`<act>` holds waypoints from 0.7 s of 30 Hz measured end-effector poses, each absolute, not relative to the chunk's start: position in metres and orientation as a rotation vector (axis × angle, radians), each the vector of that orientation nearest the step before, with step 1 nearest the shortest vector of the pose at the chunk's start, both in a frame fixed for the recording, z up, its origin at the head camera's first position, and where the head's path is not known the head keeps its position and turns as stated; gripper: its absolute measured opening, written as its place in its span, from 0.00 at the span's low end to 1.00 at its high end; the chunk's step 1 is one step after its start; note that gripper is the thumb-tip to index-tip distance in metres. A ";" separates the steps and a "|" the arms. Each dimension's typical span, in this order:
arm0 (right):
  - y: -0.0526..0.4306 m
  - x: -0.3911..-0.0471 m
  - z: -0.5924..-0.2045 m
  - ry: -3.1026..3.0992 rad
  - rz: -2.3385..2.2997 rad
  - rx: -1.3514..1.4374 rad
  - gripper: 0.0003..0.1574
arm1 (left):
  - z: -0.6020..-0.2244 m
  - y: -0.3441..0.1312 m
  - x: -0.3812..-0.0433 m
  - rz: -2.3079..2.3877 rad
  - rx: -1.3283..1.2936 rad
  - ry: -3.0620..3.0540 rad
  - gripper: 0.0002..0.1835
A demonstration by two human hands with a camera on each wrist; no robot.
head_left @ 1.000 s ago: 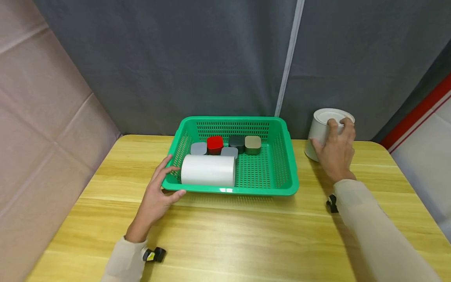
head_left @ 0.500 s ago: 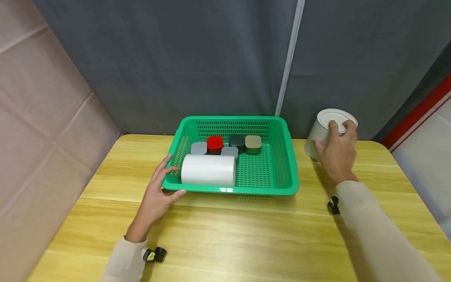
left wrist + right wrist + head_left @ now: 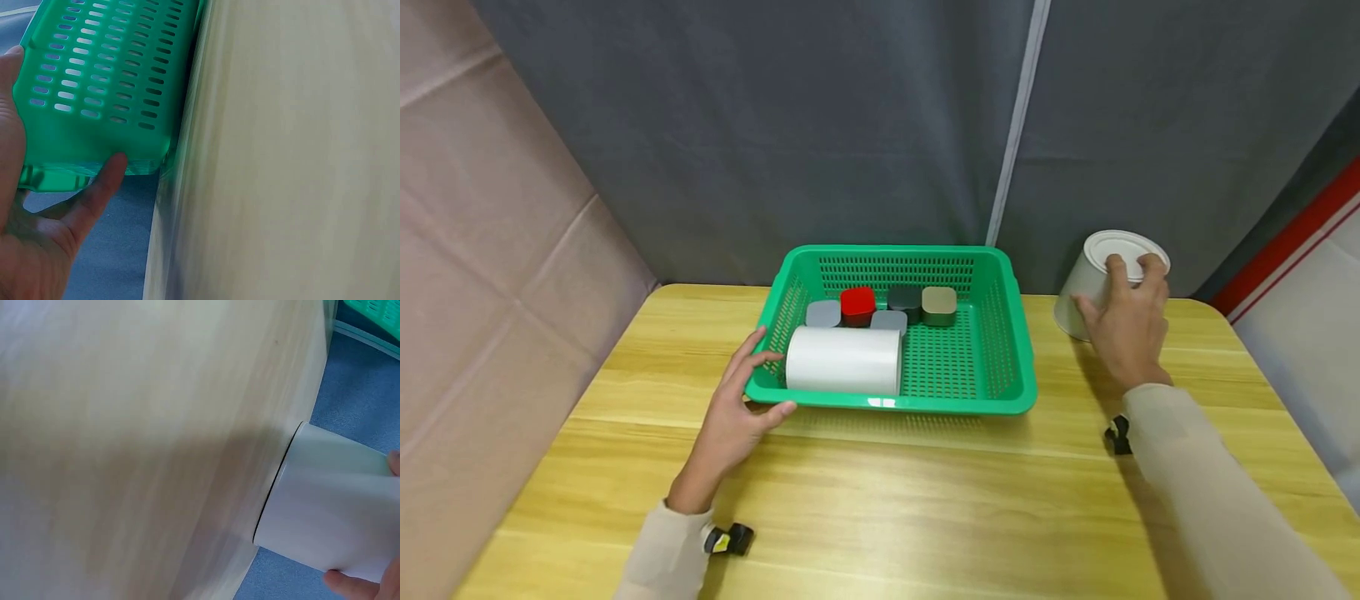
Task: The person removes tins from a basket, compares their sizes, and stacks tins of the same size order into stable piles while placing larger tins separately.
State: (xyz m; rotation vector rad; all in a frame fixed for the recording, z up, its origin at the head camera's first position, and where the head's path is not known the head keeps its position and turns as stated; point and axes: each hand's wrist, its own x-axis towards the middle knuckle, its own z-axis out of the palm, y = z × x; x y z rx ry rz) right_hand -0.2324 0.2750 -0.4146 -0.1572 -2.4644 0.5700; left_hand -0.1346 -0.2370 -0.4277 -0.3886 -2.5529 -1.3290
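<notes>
In the head view my left hand (image 3: 726,429) holds the front left corner of a green plastic basket (image 3: 970,406), with the thumb at the front rim. The left wrist view shows the basket's slotted wall (image 3: 94,134) with a fingertip against it. My right hand (image 3: 1127,329) grips a white lidded can (image 3: 1078,292) at the table's back right, fingers over the lid edge and thumb on the near side. The can looks slightly tilted to the right, its base close to the tabletop in the right wrist view. Its far side is hidden.
Inside the basket, a white cylinder (image 3: 842,362) lies on its side at the front left. Behind it are several small rounded-square blocks, among them red (image 3: 857,307) and olive (image 3: 938,307) ones. A grey curtain (image 3: 775,125) hangs behind the wooden table (image 3: 910,500).
My right hand and the can have shifted a little to the right, the can's top further than its base. My left hand stays at the basket corner.
</notes>
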 end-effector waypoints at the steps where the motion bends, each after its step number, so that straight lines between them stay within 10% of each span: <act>1: 0.275 -0.232 -0.414 -2.466 0.569 -0.160 0.39 | -0.427 -0.237 -0.135 -1.325 -0.391 -2.554 0.32; 21: 0.270 -0.220 -0.389 -2.448 0.580 -0.064 0.47 | -0.427 -0.237 -0.135 -1.343 -0.383 -2.559 0.32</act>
